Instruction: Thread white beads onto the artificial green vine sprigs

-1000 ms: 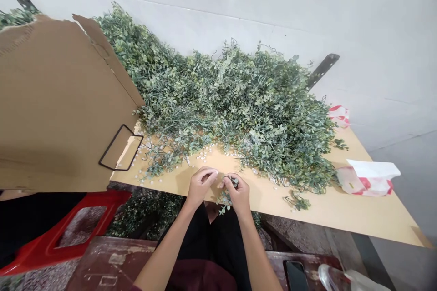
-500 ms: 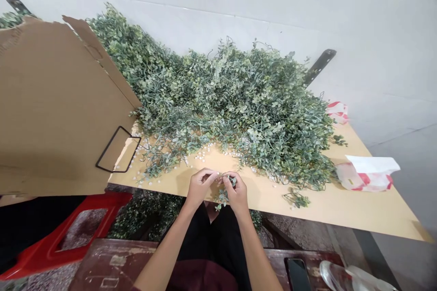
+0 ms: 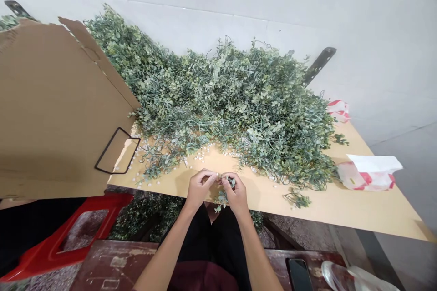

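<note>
My right hand (image 3: 236, 191) is closed on a small sprig of artificial greenery (image 3: 221, 198), whose leaves hang below the fingers and poke out between them. Thumb and forefinger of my left hand (image 3: 200, 186) pinch a tiny white bead-like piece, mostly hidden now, right at the sprig's stem end. The fingertips of both hands nearly meet over the table's front edge. Beyond them lies a large heap of similar sprigs (image 3: 232, 91), with small white pieces (image 3: 201, 152) scattered before it. One loose sprig (image 3: 297, 198) rests to the right of my hands.
A tall cardboard sheet (image 3: 61, 109) with a black wire frame (image 3: 118, 150) stands at left, beside a red stool (image 3: 71, 236). Red-and-white plastic packaging (image 3: 370, 173) lies on the table's right side (image 3: 385, 213). A phone (image 3: 299, 275) and clear container (image 3: 341, 277) sit on a bench below.
My two hands have come closer together, and the white piece in my left fingers has reached the sprig's stem end. The sprig stays in my right hand. The view has shifted slightly.
</note>
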The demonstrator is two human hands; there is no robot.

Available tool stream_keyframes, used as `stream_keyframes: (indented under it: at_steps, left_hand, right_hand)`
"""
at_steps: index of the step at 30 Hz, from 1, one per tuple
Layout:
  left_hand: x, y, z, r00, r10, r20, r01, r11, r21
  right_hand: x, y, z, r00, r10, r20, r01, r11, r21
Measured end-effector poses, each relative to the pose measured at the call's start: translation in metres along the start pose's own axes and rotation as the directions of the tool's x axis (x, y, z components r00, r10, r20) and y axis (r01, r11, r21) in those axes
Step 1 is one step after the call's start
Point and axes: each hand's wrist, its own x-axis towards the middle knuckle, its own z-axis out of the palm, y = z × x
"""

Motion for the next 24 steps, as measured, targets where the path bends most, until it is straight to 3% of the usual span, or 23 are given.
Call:
stream_keyframes:
  at_steps: [24]
  left_hand:
    - [-0.0006,-0.0005,0.0011,1.0,-0.002,-0.014,0.003,1.0,0.03]
  right_hand:
    - [0.0007,0.0009,0.0012,1.0,0.001,-0.009,-0.001,1.0,-0.004]
